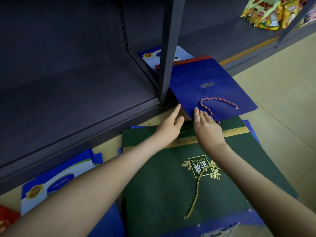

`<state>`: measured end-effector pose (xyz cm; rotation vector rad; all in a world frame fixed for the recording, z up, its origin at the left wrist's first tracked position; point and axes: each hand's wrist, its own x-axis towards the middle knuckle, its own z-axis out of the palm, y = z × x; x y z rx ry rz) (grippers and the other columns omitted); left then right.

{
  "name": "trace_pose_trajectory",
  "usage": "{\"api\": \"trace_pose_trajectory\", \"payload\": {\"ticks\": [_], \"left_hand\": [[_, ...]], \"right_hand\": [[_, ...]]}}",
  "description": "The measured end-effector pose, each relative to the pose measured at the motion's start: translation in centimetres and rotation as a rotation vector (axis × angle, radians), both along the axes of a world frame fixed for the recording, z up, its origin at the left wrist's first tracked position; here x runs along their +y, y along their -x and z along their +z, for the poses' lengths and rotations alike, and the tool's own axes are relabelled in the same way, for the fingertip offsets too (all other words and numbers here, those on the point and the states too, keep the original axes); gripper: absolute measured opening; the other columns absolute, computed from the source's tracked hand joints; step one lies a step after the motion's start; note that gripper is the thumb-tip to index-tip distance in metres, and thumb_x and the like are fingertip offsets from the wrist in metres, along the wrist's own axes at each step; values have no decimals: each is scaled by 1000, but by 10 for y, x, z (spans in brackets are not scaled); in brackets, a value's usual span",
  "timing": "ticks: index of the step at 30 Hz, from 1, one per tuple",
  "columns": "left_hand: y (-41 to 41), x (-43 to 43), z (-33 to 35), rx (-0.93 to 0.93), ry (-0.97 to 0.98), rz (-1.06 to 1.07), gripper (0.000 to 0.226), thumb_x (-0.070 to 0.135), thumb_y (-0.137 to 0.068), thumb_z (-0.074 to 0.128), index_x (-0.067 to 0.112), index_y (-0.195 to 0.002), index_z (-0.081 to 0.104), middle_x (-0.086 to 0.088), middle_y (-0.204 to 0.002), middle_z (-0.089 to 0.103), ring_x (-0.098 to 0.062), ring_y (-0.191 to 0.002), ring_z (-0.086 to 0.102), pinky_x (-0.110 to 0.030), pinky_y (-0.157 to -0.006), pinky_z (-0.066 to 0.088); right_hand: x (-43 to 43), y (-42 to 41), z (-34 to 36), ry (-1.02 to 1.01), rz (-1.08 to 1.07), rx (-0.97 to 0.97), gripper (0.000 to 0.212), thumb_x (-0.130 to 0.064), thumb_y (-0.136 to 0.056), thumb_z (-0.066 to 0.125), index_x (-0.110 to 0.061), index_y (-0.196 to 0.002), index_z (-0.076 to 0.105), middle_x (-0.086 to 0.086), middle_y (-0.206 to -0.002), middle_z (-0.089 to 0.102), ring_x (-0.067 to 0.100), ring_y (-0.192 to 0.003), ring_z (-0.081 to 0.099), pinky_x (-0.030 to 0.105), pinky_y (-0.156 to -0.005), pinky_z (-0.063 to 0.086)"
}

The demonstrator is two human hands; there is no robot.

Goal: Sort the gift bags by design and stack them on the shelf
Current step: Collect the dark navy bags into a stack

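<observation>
A flat dark blue gift bag (208,86) with a multicoloured rope handle lies on the floor beside the shelf post (168,53). My left hand (171,124) reaches its near corner with straight fingers. My right hand (207,127) rests flat on the bag's near edge by the handle. Under my forearms lies a dark green gift bag (162,189) with a gold logo and gold cord. A blue and white bag (56,178) lies at lower left. The bottom shelf (71,93) is dark grey and bare.
A red bag's edge (186,61) and another blue and white bag (152,57) lie behind the post. More blue bags stick out under the green one. A red item (6,218) sits at lower left. Snack packets (266,12) hang at upper right. Beige floor spreads right.
</observation>
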<state>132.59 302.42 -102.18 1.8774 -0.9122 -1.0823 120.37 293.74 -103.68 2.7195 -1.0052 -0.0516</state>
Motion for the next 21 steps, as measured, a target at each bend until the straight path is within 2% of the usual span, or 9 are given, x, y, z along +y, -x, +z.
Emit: {"api": "trace_pose_trajectory", "payload": {"ticks": [3, 7, 8, 10, 11, 13, 16, 19, 21], "left_hand": [[28, -7, -9, 194, 25, 15, 68, 47, -89, 54, 44, -147, 19, 1, -140, 49, -13, -126, 47, -27, -107, 34], [60, 8, -22, 234, 37, 39, 69, 2, -88, 55, 31, -147, 32, -4, -138, 48, -20, -114, 54, -20, -86, 43], [61, 17, -24, 249, 38, 62, 69, -3, -87, 52, 30, -146, 34, -4, -138, 48, -21, -108, 58, -16, -76, 45], [56, 37, -30, 284, 44, 69, 70, -10, -87, 46, 29, -144, 36, 1, -125, 51, -12, -77, 59, -9, -55, 39], [51, 51, -31, 300, 46, 52, 70, -11, -88, 46, 30, -144, 36, 3, -124, 49, -8, -78, 56, -6, -58, 38], [36, 83, -32, 334, 69, 6, 72, -12, -88, 47, 35, -141, 36, 12, -137, 39, 0, -117, 44, -8, -91, 38], [10, 140, -26, 354, 98, -45, 73, -15, -87, 48, 41, -133, 37, 17, -146, 33, 2, -138, 25, -19, -112, 24], [-24, 202, -17, 349, 76, -34, 74, -13, -84, 51, 44, -131, 40, 19, -147, 34, 2, -138, 25, -20, -113, 25], [-46, 243, -10, 335, 38, 3, 75, -13, -84, 51, 45, -132, 42, 22, -147, 35, 4, -138, 26, -24, -115, 23]], "right_hand": [[32, 30, -12, -129, 62, -23, 51, -5, -77, 31, 12, -115, 61, 25, -102, 69, 34, -91, 70, 37, -71, 58], [62, 66, -14, -490, 236, -107, 50, -32, -88, 50, -3, -127, 57, 10, -124, 62, 24, -116, 59, 29, -98, 47], [60, 75, -8, -663, 207, -130, 51, -33, -89, 57, -10, -134, 52, 3, -135, 53, 17, -127, 49, 21, -106, 35], [55, 96, 1, -975, -8, -254, 45, -27, -88, 66, -23, -131, 54, -9, -134, 51, 5, -127, 45, 2, -100, 25], [51, 105, -1, -1002, -144, -418, 40, -24, -87, 68, -25, -125, 57, -8, -129, 55, 6, -123, 48, 1, -96, 27], [40, 118, -9, -825, -353, -689, 52, -25, -84, 71, -20, -131, 51, 2, -134, 51, 17, -129, 44, 14, -104, 29], [39, 111, -16, -1068, -701, -853, 107, -40, -70, 80, -21, -151, 13, 9, -152, 25, 23, -137, 33, 40, -112, 31], [58, 86, -25, -1442, -778, -912, 96, -18, -82, 72, -33, -149, 4, 12, -135, 44, 23, -90, 65, 38, -76, 57], [78, 61, -30, -1496, -727, -824, 85, -8, -85, 66, -25, -149, 14, 11, -115, 57, 20, -69, 64, 32, -61, 53]]}}
